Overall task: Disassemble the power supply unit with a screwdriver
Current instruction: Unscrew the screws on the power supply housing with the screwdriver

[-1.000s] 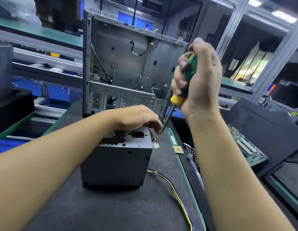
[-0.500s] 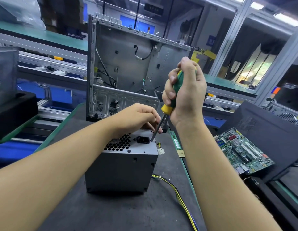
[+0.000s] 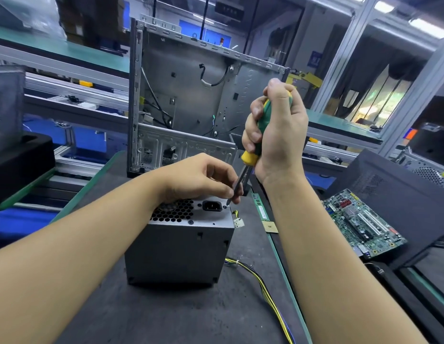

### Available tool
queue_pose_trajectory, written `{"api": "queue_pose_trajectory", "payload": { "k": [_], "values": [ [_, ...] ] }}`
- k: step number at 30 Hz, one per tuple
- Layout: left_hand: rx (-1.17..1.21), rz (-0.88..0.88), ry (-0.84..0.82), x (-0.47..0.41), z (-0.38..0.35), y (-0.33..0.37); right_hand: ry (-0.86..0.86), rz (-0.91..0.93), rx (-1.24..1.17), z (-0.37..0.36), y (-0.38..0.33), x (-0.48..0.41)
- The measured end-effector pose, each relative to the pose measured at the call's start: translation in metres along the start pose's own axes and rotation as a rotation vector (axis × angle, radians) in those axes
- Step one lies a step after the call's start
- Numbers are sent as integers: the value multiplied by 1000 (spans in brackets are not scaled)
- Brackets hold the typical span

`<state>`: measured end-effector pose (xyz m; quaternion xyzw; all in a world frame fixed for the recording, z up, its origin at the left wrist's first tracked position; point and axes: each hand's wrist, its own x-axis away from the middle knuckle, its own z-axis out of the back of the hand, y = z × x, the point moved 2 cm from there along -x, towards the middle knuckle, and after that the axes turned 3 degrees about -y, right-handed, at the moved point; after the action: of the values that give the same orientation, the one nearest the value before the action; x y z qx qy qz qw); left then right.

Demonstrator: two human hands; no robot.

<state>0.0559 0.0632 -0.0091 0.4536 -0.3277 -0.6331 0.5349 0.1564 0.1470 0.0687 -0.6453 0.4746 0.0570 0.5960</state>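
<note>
A dark bench (image 3: 166, 319) carries an open metal computer case (image 3: 191, 95) at the back and, nearer, a grey power supply unit (image 3: 178, 252) standing on end. The right hand (image 3: 278, 130) has its grip closed in a fist round the green handle of a screwdriver (image 3: 263, 120). The left hand (image 3: 198, 180) rests on the unit's top, fingertips pinching the shaft just above the tip, which meets a screw (image 3: 225, 206) beside the socket (image 3: 212, 206).

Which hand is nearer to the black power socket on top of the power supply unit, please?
Left. The left hand is right by the power socket, pinching the screwdriver near its tip; the right hand is higher up, gripping its green handle.
</note>
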Motion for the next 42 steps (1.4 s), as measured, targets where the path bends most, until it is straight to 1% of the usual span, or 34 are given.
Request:
{"api": "queue_pose_trajectory", "payload": {
  "k": [8, 22, 24, 29, 32, 37, 39, 42],
  "values": [
    [38, 3, 26, 2, -2, 1, 25, -20, 3, -1, 3, 1],
    [-40, 36, 67, 5, -1, 3, 1, -11, 48, -8, 1, 3],
    [-35, 38, 57, 4, -1, 4, -31, -13, 61, -10, 1, 3],
    [-40, 37, 43, 1, -1, 0, -203, -89, 37, -13, 3, 3],
    [-51, 29, 33, -1, -2, -2, -228, -119, 96, -9, 2, 2],
    [-50, 31, 32, -2, -1, -5, -367, -140, 202, -8, -14, 3],
    [-48, 36, 26, -2, -2, -4, -353, -144, 258, -7, -20, 3],
    [-37, 42, 28, -3, -2, -5, -299, -185, 265, -10, -20, 5]
  ]
}}
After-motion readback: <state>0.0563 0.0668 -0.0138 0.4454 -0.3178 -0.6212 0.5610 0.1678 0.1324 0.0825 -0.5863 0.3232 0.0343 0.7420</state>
